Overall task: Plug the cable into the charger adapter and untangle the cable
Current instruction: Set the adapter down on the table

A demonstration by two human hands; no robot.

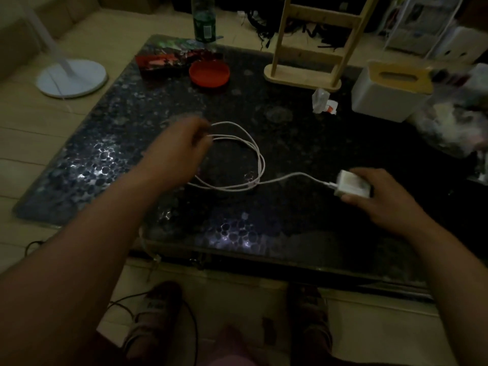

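A white cable (257,151) lies in loose overlapping loops on the dark speckled table (290,143). One end of it is plugged into a white charger adapter (351,184) at the right. My right hand (380,196) is shut on the adapter, thumb under it and fingers over its top. My left hand (182,146) is at the left side of the loops with its fingers pinched on the strands there; it is blurred by motion. The cable's other end is hidden under that hand.
At the back stand a red dish (209,72), a snack packet (163,62), a green bottle (204,22), a wooden stand (303,75), a white tissue box (388,93), a crumpled wrapper (322,101) and a plastic bag (454,120). A fan base (71,77) sits on the floor at left.
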